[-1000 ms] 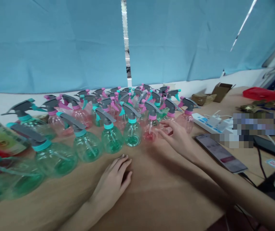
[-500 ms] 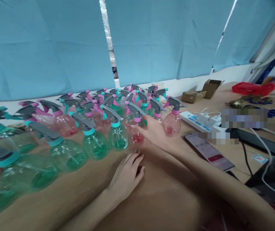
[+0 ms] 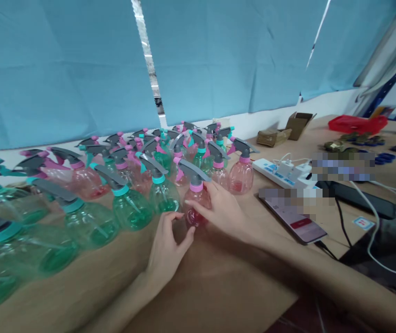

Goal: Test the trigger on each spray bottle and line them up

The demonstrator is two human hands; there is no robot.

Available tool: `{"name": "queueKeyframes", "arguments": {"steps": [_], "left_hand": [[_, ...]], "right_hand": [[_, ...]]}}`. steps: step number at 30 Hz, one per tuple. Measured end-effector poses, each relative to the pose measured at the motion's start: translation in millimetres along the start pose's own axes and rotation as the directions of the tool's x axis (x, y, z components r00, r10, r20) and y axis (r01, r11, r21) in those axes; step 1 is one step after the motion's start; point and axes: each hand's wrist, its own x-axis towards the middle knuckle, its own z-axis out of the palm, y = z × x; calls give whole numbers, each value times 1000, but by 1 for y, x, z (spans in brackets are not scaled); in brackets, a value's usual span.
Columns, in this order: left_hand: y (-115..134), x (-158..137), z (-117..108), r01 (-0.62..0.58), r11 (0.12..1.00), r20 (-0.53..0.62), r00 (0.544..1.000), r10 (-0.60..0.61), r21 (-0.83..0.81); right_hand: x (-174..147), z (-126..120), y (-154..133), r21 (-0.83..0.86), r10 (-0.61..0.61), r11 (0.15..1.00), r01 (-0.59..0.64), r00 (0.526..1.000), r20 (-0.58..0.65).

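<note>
My right hand [image 3: 224, 208] is wrapped round the body of a pink spray bottle [image 3: 195, 196] with a grey and pink trigger head. The bottle is upright, its right side covered by my fingers. Just left of its base, my left hand [image 3: 168, 243] is open, thumb and fingers apart in a curve; whether a fingertip touches the bottle I cannot tell. A green spray bottle [image 3: 163, 192] stands beyond my left hand, with another green spray bottle [image 3: 132, 208] to its left. Behind my right hand is a second pink spray bottle [image 3: 241, 175].
Several more green and pink bottles crowd the table's left and back. To the right lie a phone [image 3: 297, 217], a white power strip [image 3: 277, 173] with cables, a cardboard box [image 3: 298, 127] and a red tray [image 3: 355, 125]. A blue sheet [image 3: 212, 55] covers the wall behind.
The pink bottle in my right hand has come nearer, out of the row. My left hand has risen from the table and opened beside it. The view has shifted slightly.
</note>
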Motion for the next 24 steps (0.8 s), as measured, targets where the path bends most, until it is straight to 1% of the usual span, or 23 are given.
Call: {"name": "queueKeyframes", "arguments": {"steps": [1,3,5,8,12,15,17,20,22,24], "left_hand": [[2,-2,1,1,1000,-26,1000,-1,1],[7,-6,3,14,1000,-21,1000,-14,-16],[13,-12,4,53,996,41,998,-50,-66],[19,-21,0,96,986,127,989,-78,-139],[18,-35,-12,98,983,155,985,-73,-156],[14,-46,-24,89,982,181,982,-59,-164],[14,-53,-31,71,982,205,978,-34,-177],[14,-60,-38,46,981,235,972,-1,-186],[16,-63,-41,53,979,241,970,-4,-198],[17,-64,-43,78,974,248,969,-24,-211]], "right_hand": [[-6,-4,-3,17,-6,1000,6,1000,20],[-19,-11,-9,47,-15,999,12,998,54],[-31,-17,-16,81,-10,997,2,996,94],[-45,-24,-27,138,-43,990,21,987,157],[-47,-30,-38,190,-79,981,42,979,190],[-41,-25,-44,251,-94,967,47,979,179],[-37,-16,-49,354,-123,934,47,973,195],[-35,-1,-59,542,-150,840,-6,958,244],[-35,6,-67,612,-139,790,-35,962,235],[-36,7,-74,668,-148,743,-27,968,204]]}}
